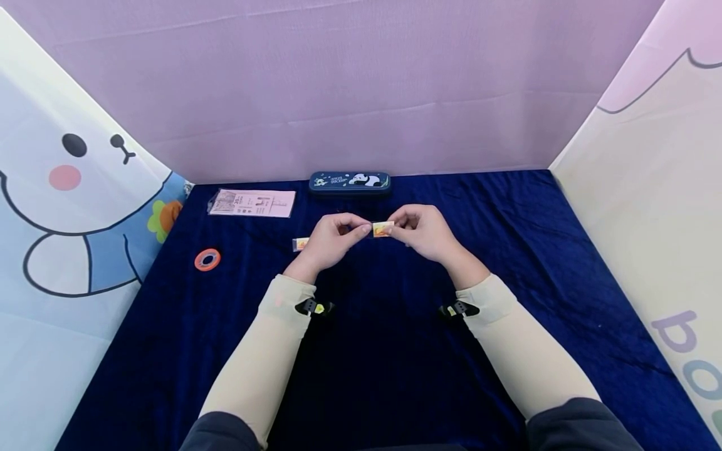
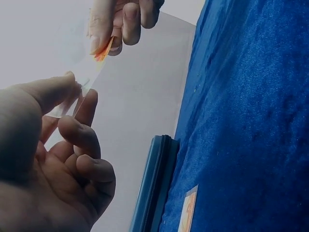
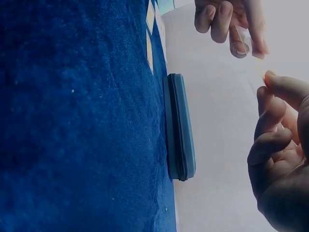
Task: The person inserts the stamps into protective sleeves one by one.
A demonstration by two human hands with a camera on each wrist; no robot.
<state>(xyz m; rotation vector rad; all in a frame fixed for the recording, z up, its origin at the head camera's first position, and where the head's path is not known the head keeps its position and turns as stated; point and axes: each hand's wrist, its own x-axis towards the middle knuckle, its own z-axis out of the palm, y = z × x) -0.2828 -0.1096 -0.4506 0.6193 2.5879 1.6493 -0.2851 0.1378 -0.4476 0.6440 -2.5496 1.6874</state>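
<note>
Over the middle of the table, my two hands hold a small stamp-like piece with a yellow-orange picture [image 1: 381, 229] and a strip of clear plastic film [image 2: 82, 94]. My right hand [image 1: 422, 230] pinches the picture end between thumb and index finger. In the left wrist view this end shows a jagged edge. Thumb and fingers of my left hand [image 1: 333, 241] pinch the clear film at the other end. Whether the piece lies inside the film, I cannot tell. Another small picture piece with a clear end [image 1: 300, 244] lies beside my left hand, partly covered by it.
A dark blue panda pencil case [image 1: 350, 183] stands at the back against the pink cloth wall. Left of it lies a pink printed paper [image 1: 276, 203]. An orange ring-shaped roll [image 1: 200, 260] rests at the left on the dark blue velvet cloth [image 1: 378, 351].
</note>
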